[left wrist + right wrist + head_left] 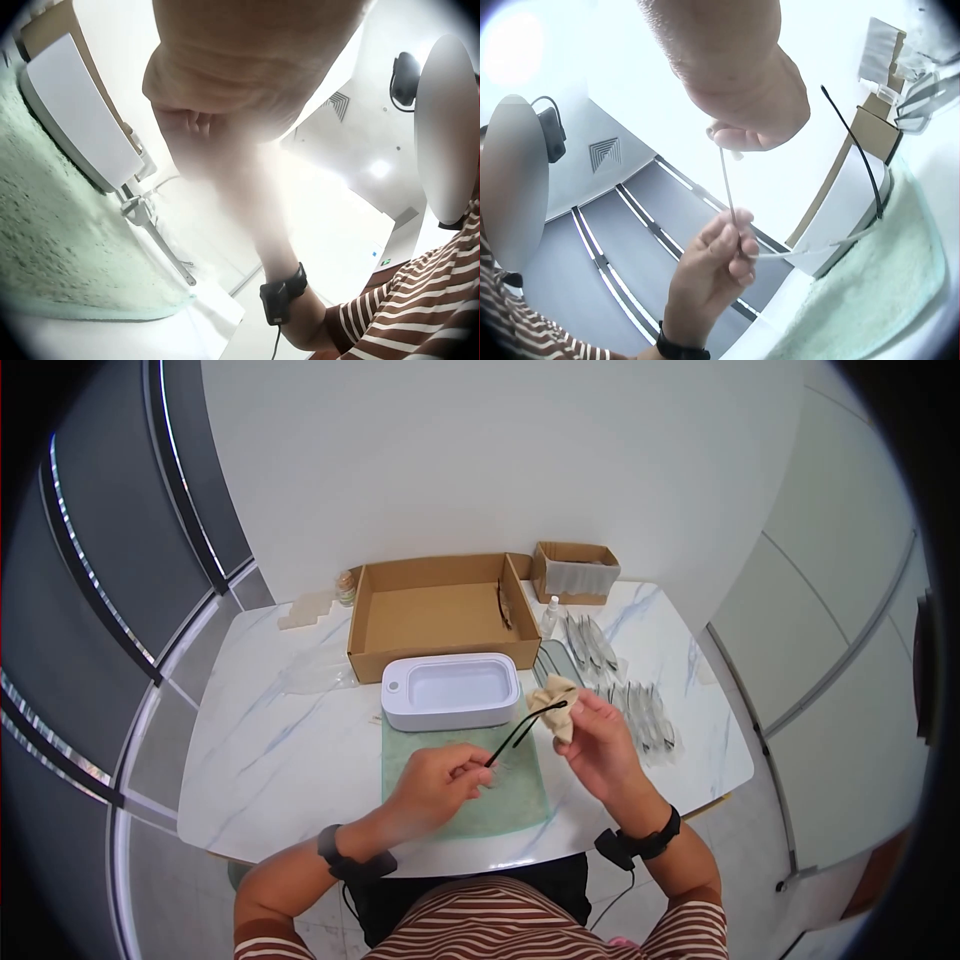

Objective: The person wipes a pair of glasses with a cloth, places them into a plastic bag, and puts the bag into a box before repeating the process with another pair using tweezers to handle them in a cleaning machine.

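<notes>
A pair of glasses with thin black temples [506,745] is held over the green towel [500,812]. My left hand [436,788] pinches the frame near a hinge, as the right wrist view shows, where the other temple [862,154] sticks out free and the pale lens rim [810,251] spans between. My right hand [608,748] grips a crumpled beige cloth [557,688] at the far tip of one temple. In the right wrist view the right fingers hold that temple's end, with most of the cloth hidden. The left wrist view shows little of the glasses.
Behind the towel's front part stands a pale lavender cleaner tub [440,716]. A shallow cardboard box [430,605] with glasses [503,605] inside lies behind it. To the right are a small carton [577,598], a spray bottle [549,618] and several wrapped glasses [645,717].
</notes>
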The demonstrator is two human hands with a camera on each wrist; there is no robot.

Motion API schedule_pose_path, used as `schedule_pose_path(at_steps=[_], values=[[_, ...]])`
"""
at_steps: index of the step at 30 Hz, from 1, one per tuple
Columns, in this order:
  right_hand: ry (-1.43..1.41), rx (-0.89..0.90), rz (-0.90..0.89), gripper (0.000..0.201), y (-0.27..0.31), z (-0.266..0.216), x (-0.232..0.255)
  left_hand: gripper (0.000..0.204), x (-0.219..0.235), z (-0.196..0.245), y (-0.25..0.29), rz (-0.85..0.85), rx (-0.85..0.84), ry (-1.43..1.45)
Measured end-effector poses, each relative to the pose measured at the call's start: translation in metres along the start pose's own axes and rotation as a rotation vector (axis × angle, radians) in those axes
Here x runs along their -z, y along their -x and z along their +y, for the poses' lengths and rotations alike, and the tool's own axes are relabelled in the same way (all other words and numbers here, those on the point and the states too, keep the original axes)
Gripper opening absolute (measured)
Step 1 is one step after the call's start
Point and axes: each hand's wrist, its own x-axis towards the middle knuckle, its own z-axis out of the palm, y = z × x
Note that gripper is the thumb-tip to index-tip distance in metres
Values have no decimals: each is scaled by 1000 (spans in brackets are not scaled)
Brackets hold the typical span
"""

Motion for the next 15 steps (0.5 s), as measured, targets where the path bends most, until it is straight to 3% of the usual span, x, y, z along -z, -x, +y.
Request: schedule_pose_path(at_steps=[4,6,10,12,14,15], values=[[64,150,87,32,4,-16,-2,15,6,-17,4,79,-37,13],[286,196,225,31,5,-16,2,15,9,-25,4,85,-28,25],[569,130,219,25,7,12,21,14,14,-35,8,51,2,-46],[1011,66,49,16,4,28,30,11,14,-42,10,16,-11,-127],[1131,99,34,13,2,37,27,10,16,-44,14,18,-94,-233],[1323,272,-48,14,0,38,24,10,16,-45,16,26,-180,-343]])
